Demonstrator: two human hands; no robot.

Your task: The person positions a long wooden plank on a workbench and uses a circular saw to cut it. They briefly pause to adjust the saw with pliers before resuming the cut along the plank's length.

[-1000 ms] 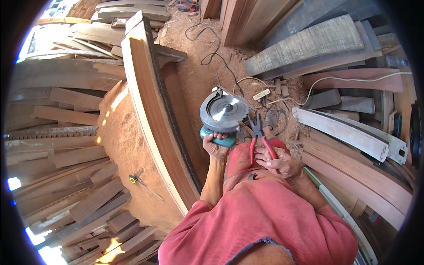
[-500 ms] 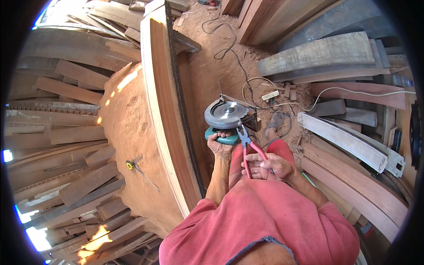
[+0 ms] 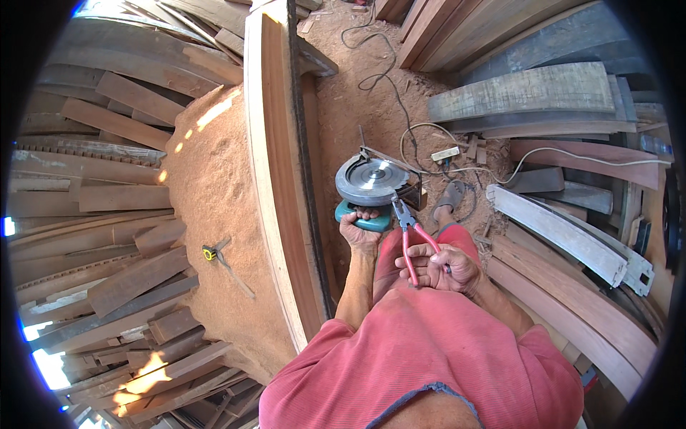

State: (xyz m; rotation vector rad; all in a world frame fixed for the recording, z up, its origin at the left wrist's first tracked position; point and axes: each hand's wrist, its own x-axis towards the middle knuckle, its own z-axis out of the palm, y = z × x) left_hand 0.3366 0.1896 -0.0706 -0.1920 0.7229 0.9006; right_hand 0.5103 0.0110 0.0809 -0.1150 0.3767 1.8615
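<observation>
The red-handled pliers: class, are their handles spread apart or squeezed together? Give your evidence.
Spread. The pliers in the right hand show two red handles diverging with a gap between them, nose at the circular saw.

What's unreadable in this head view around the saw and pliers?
- Pliers tips: too small to tell what they bite on the circular saw.
- Saw's teal handle: mostly covered by the left hand.
- Right hand grip: fingers wrap the red handles, palm side hidden.
- Tape measure on the sawdust: too small for detail.
- Power cord: its far end runs off the top edge.
</observation>
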